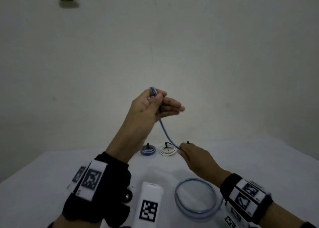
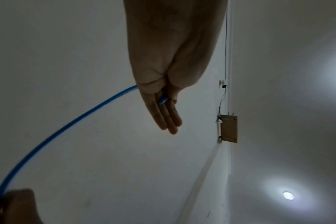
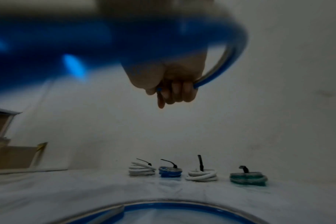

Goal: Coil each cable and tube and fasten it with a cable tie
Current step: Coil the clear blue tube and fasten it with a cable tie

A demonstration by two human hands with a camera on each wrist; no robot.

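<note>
A long blue tube [image 1: 166, 134] stretches between my two hands above the white-covered table [image 1: 51, 184]. My left hand [image 1: 156, 98] is raised and pinches the tube's end between thumb and forefinger, its other fingers straight. Lower down, my right hand [image 1: 184, 151] grips the same tube near the table; in the right wrist view its fingers [image 3: 179, 91] curl round the tube [image 3: 225, 65]. The rest of the tube lies in one wide loop [image 1: 196, 198] on the table in front of me. In the left wrist view the tube [image 2: 67, 125] arcs from my left hand [image 2: 159, 106] down to my right hand [image 2: 13, 207].
Several tied coils stand in a row at the back of the table: a white coil [image 3: 141, 169], a blue coil [image 3: 170, 172], another white coil [image 3: 201, 175] and a green coil [image 3: 248, 178], each with a black cable tie. A white marker block [image 1: 150, 205] lies near me.
</note>
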